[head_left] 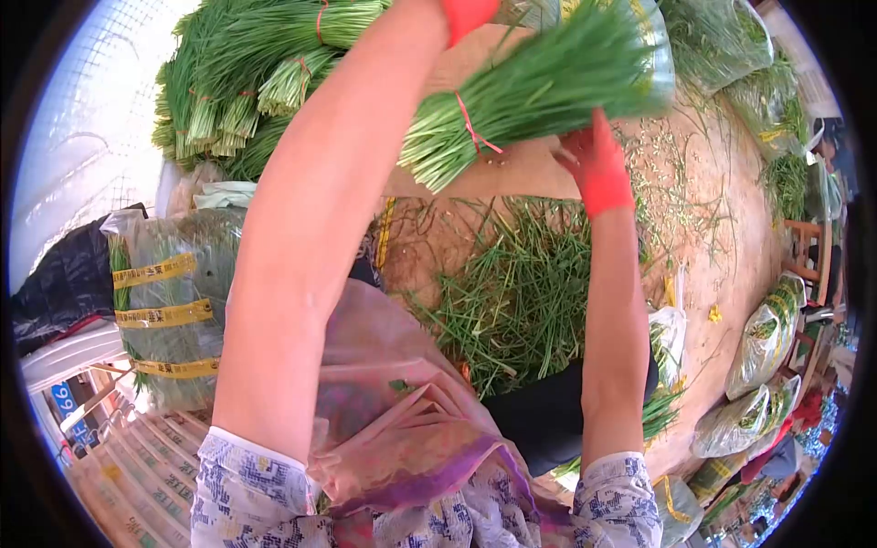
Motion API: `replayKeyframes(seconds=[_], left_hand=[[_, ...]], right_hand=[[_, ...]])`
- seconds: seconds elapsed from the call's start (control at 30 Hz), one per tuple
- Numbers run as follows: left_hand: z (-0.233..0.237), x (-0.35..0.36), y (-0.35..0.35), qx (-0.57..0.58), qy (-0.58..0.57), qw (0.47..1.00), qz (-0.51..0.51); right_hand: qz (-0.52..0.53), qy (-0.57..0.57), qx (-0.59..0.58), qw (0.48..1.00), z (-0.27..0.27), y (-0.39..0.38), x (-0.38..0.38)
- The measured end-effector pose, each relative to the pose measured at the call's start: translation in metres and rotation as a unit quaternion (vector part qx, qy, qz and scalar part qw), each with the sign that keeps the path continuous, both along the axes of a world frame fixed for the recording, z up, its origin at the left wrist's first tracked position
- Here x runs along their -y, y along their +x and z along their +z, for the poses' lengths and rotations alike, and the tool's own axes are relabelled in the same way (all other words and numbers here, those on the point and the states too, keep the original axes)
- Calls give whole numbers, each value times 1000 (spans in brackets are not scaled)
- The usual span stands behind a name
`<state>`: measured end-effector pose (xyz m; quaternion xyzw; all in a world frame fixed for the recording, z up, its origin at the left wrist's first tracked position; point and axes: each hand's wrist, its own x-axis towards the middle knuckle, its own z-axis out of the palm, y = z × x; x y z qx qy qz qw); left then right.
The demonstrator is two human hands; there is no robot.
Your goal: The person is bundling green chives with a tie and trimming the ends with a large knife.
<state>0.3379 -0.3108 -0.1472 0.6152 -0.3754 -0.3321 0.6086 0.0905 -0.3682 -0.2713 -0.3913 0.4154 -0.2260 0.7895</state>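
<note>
My left hand [470,13] is at the top edge, where only part of its red glove shows and its fingers are out of frame. A bundle of green stalks [512,105], bound with a red band [468,123], lies slantwise with its pale cut ends toward the lower left. Its leafy end is blurred. Just below that end is my right hand [598,169] in a red glove, its visible fingers apart at the bundle's underside. A brown board [525,173] shows beneath the bundle.
More tied bundles [219,100] are stacked at the upper left. Loose green stalks [521,292] lie on the ground in front of my lap. A plastic-wrapped pack with yellow tape [164,315] stands at the left. Filled plastic bags [767,338] line the right side.
</note>
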Motion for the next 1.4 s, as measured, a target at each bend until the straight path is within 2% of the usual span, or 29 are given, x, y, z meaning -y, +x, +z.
replayKeyframes(seconds=[0.07,0.1,0.17,0.2,0.27,0.3,0.33,0.43,0.47,0.53,0.6,0.67,0.77,0.8,0.87,0.9,0.97,1.0,1.03,1.07,1.1,1.17,1.27,1.4], left_hand=[[-25,-51,17,21,14,1000,-2],[-34,-80,27,35,19,999,-2],[-47,-125,37,70,33,997,2],[-51,-138,29,73,37,997,5],[-61,-160,15,-71,75,988,113],[-72,-170,20,33,123,988,91],[-83,-172,18,33,124,988,92],[-110,-184,5,191,232,950,79],[-114,-186,1,193,234,949,83],[-102,-179,-13,267,362,893,20],[-101,-167,-19,305,376,875,5],[-104,-152,-22,376,394,838,-23],[-119,-132,-26,414,419,808,-19],[-114,-128,-27,414,419,808,-19],[-107,-126,-34,316,475,818,-76],[-111,-127,-45,315,475,818,-75],[-130,-133,-73,407,429,802,85],[-137,-134,-83,404,428,804,86],[-143,-134,-94,446,424,778,131],[-148,-133,-101,484,417,749,176],[-149,-131,-104,479,414,753,180],[-150,-130,-107,501,442,724,169],[-154,-132,-110,516,425,723,175],[-162,-133,-114,523,420,719,181]], right_hand=[[-50,-134,-189,971,-40,-35,-10],[-48,-133,-190,972,-49,-47,-23],[-37,-195,-30,980,-61,-52,-58],[-35,-192,-27,980,-61,-41,-71],[6,-239,2,971,-55,-15,-98],[7,-237,3,971,-52,-2,-105],[26,-244,18,969,-51,14,-107],[42,-241,41,969,-50,56,-111],[36,-231,43,971,-49,67,-112],[37,-234,46,970,-46,82,-111],[39,-237,41,970,-47,89,-108],[38,-406,3,913,-48,94,-104],[19,-434,17,900,-52,97,-99],[19,-435,18,900,-48,96,-96],[102,-348,-11,932,-38,88,-85],[103,-348,-11,932,-25,87,-77],[145,-256,-60,954,4,88,-64],[147,-257,-62,953,6,92,-59],[233,-362,-149,890,7,98,-52],[312,-458,-232,799,8,101,-49],[314,-463,-235,795,11,100,-50],[334,-548,-288,711,14,99,-55],[305,-582,-328,678,11,101,-69],[289,-569,-352,685,2,108,-70]])
